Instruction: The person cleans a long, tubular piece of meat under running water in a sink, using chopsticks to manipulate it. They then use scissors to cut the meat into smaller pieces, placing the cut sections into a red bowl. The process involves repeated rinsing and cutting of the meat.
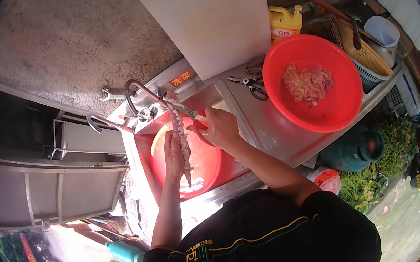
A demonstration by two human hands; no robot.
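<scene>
My left hand grips a long, ruffled, pale pink strip of raw meat, perhaps gut, which hangs upright over the sink. Its lower end tapers to a dark point. In my right hand is a pair of red-handled scissors, the blades lying against the upper part of the strip. Whether the blades are parted is hard to see. Below both hands a red plastic basin sits in the stainless steel sink, close under the curved faucet. Glare washes out part of the basin.
A larger red basin with raw meat pieces rests on the steel drainboard. Black-handled scissors lie beside it. Behind stand a white cutting board and a yellow detergent jug. A green gas cylinder stands below.
</scene>
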